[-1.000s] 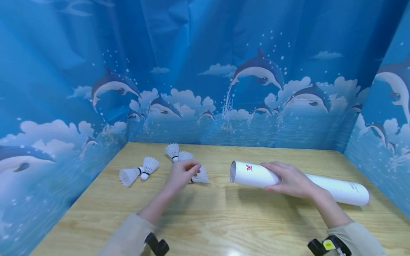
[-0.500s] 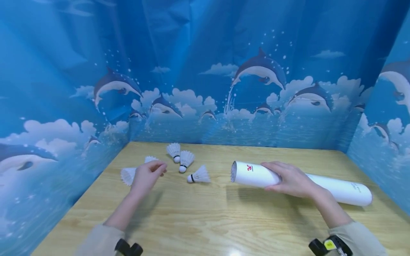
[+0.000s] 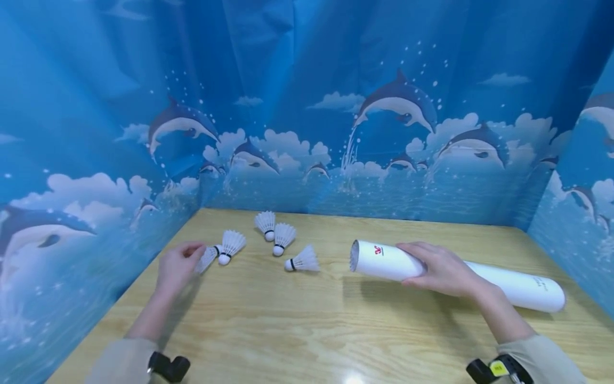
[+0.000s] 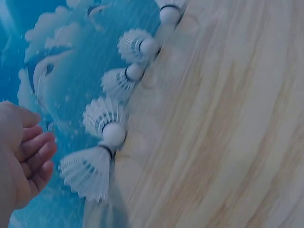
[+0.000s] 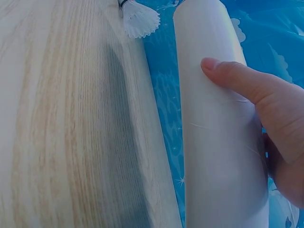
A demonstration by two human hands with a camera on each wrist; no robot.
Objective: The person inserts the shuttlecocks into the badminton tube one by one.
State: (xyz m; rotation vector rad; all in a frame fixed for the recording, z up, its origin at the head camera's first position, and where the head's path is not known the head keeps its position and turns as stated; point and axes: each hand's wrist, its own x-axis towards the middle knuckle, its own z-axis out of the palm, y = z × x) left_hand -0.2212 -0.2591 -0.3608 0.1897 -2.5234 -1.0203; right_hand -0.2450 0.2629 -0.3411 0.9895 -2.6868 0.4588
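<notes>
In the head view we see our left hand (image 3: 176, 266) at the left of the frame, low over the pale wooden worktop (image 3: 307, 330), fingers loosely curled and just reaching the feather skirt of a white feathered shuttlecock with a round cork tip (image 3: 207, 257); we cannot tell whether the fingertips touch it, and the left wrist view shows the hand (image 4: 21, 156) relaxed and holding nothing, a small gap from the feathers (image 4: 88, 171). A second white shuttlecock (image 3: 230, 245) lies tip to tip against the first. Two more white shuttlecocks (image 3: 266, 224) (image 3: 283, 237) sit close together towards the upper middle, and a fifth (image 3: 302, 261) lies on its side near the centre. Our right hand (image 3: 443, 269) grips a long white cardboard tube with a small red logo (image 3: 384, 260) at right of centre, fingers wrapped over its top; the tube lies across the worktop with its open end facing the fifth shuttlecock. A blue backdrop printed with dolphins and clouds (image 3: 307, 106) fills the upper frame.
</notes>
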